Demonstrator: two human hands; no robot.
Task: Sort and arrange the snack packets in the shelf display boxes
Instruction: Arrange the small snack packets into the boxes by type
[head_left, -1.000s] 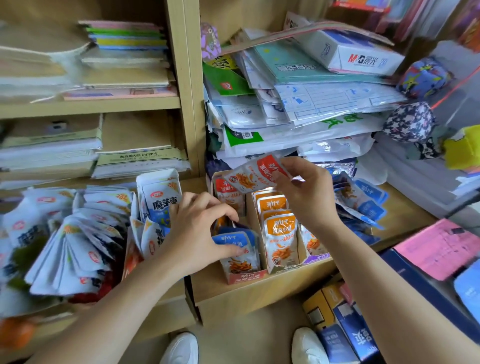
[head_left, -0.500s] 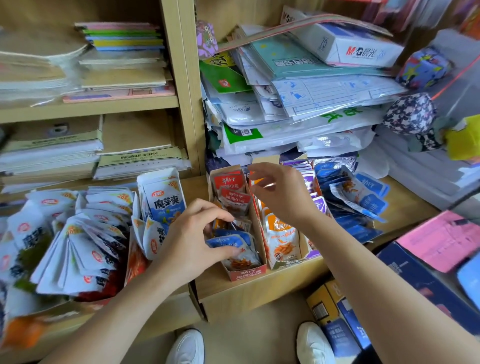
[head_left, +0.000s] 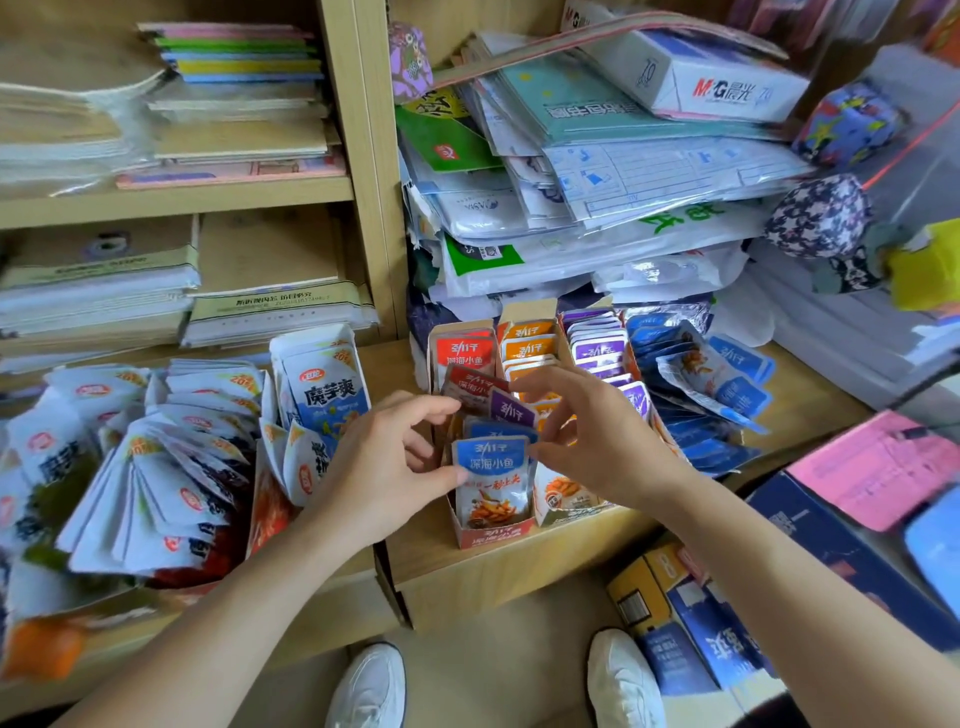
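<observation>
Both hands meet at the red display box (head_left: 493, 535), at the front edge of the shelf (head_left: 519, 566).
The box runs away from the person, and its packets stand upright in a row along it. The left hand (head_left: 379, 467) pinches the front blue packet (head_left: 493, 483) at its left edge. The right hand (head_left: 597, 441) curls half-wide over the purple packet (head_left: 511, 410) and is the nearer one to it – whether it grips I cannot tell. This packet is small, glossy and tilted, and probably belongs in the purple row (head_left: 597, 348) further right.

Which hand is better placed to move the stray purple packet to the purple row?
Probably the right hand: its fingers are at the purple packet, and the purple row lies beside it.
</observation>
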